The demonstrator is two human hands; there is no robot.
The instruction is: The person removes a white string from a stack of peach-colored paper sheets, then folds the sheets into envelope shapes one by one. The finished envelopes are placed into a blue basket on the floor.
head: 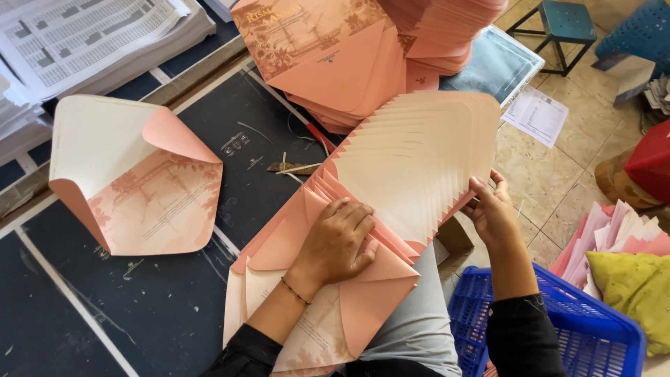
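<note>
A fanned stack of unfolded pink and cream envelope sheets [419, 157] lies across the dark table edge and my lap. My left hand [340, 241] presses flat on the pink folded flaps at the fan's near end. My right hand [492, 206] grips the fan's right edge, fingers curled under the sheets. One partly folded envelope [132, 181] with a pink printed flap lies apart on the table to the left.
A pile of folded pink envelopes [335, 63] sits at the table's far side, with stacks of printed white paper [91, 42] at far left. A blue plastic basket [565, 328] stands on the tiled floor by my right arm, beside a teal stool [562, 24].
</note>
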